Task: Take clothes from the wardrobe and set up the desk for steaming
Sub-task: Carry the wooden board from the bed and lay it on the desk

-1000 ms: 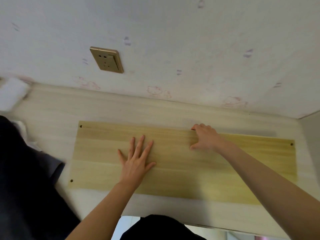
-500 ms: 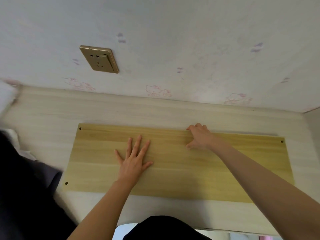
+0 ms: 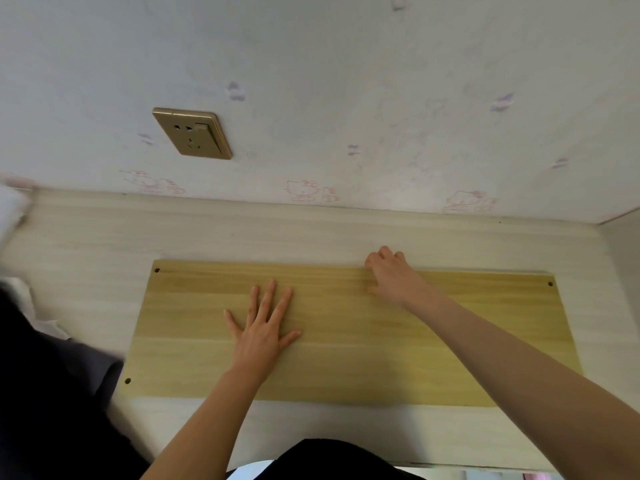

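I am looking down at a pale wood-grain counter [image 3: 86, 244] set against a wall papered with faint pink cartoon cats. A yellowish wooden board [image 3: 398, 344] is lying flat on the counter, its long side running parallel to the wall, with small holes showing near its corners. My left hand [image 3: 263, 332] is resting palm-down near the middle of the board, fingers spread and straight. My right hand [image 3: 391, 275] is sitting at the board's far edge, its grip curling over that edge with the fingertips hidden behind it, so I am reading it as pinching the board, though the contact itself is out of sight. Dark clothes [image 3: 59, 393] are lying heaped at the counter's left end, just beside the board's left corner. A gold wall socket [image 3: 193, 133] is sitting on the wall above the counter, left of centre.
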`<state>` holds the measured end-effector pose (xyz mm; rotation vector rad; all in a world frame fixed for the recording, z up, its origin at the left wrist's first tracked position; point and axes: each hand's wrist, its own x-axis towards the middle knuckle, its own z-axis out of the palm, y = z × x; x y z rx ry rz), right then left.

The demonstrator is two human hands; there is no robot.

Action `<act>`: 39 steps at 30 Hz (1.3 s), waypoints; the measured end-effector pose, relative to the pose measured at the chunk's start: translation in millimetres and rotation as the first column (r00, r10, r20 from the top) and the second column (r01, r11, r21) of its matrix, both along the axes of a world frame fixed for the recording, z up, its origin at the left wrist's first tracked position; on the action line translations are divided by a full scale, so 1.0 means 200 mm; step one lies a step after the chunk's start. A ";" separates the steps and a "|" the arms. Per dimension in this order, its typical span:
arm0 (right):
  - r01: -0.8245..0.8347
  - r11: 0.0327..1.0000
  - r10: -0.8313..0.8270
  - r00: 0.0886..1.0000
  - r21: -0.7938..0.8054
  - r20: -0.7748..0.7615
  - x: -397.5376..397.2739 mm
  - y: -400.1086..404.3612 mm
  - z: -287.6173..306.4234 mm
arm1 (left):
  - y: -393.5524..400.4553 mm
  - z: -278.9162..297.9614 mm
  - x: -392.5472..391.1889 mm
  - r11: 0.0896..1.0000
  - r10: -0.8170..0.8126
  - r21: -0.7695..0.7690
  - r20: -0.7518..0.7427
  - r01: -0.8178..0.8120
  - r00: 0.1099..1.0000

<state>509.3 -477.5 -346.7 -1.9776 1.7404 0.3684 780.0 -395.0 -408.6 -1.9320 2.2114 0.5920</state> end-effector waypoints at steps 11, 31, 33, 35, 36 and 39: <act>0.071 0.989 -0.087 0.988 -0.129 -0.126 -0.14 0.56 -0.14 | 0.09 0.00 0.02 0.993 -0.001 -0.116 -0.039 -0.004 0.999; 0.138 0.984 -0.158 0.966 -0.112 -0.203 -0.10 0.71 -0.18 | 0.10 -0.05 0.17 0.989 0.126 -0.078 -0.015 -0.126 0.992; 0.148 0.982 -0.169 0.966 -0.114 -0.197 -0.08 0.71 -0.17 | 0.10 -0.05 0.19 0.989 0.124 -0.082 -0.018 -0.125 0.992; 0.150 0.982 -0.171 0.966 -0.118 -0.194 -0.06 0.71 -0.18 | 0.09 -0.05 0.20 0.988 0.129 -0.083 -0.023 -0.131 0.991; 0.149 0.981 -0.170 0.967 -0.121 -0.192 -0.06 0.71 -0.18 | 0.09 -0.04 0.20 0.988 0.130 -0.083 -0.026 -0.132 0.991; 0.145 0.981 -0.169 0.968 -0.131 -0.188 -0.05 0.71 -0.19 | 0.09 -0.03 0.20 0.988 0.130 -0.086 -0.030 -0.132 0.991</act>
